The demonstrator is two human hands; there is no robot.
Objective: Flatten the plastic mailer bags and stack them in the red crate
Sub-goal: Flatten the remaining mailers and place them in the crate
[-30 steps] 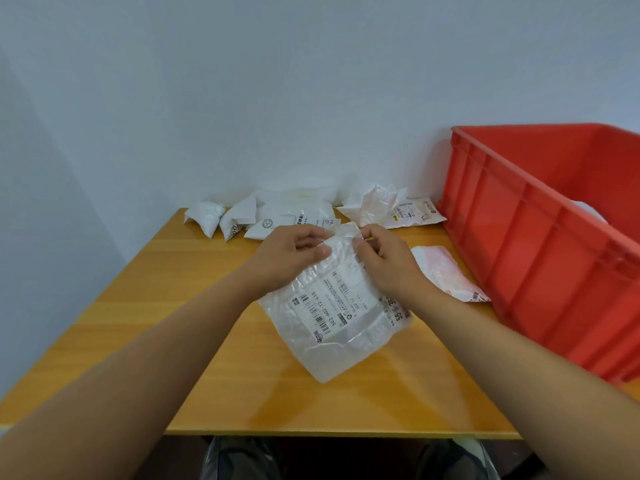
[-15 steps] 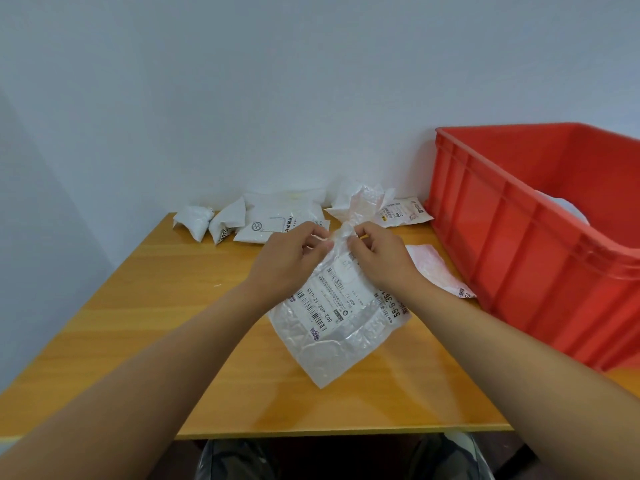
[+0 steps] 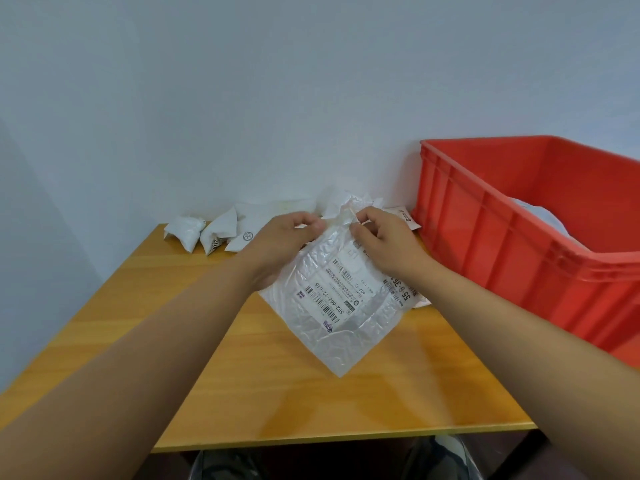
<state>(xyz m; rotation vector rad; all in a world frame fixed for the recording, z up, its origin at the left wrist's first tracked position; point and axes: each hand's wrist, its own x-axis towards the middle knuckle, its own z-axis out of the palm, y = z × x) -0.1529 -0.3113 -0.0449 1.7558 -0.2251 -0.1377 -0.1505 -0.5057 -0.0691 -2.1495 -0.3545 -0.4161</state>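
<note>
A clear bubble-lined mailer bag (image 3: pixel 341 317) with a printed shipping label hangs over the middle of the wooden table (image 3: pixel 277 393), its lower corner near the tabletop. My left hand (image 3: pixel 277 244) pinches its top edge on the left side. My right hand (image 3: pixel 384 244) pinches the crumpled top edge on the right. The red crate (image 3: pixel 512 244) stands at the right, with a white bag (image 3: pixel 550 220) partly visible inside. Several crumpled white mailer bags (image 3: pixel 214 233) lie along the wall at the table's back.
A pinkish mailer (image 3: pixel 420 301) lies on the table beside the crate, mostly hidden behind the held bag. A labelled bag (image 3: pixel 403 214) lies at the back next to the crate. The wall closes off the table's far and left sides.
Both hands have kept their pinch on the bag's top edge and risen slightly towards the back. The view has swung to the left, so the crate sits further right.
</note>
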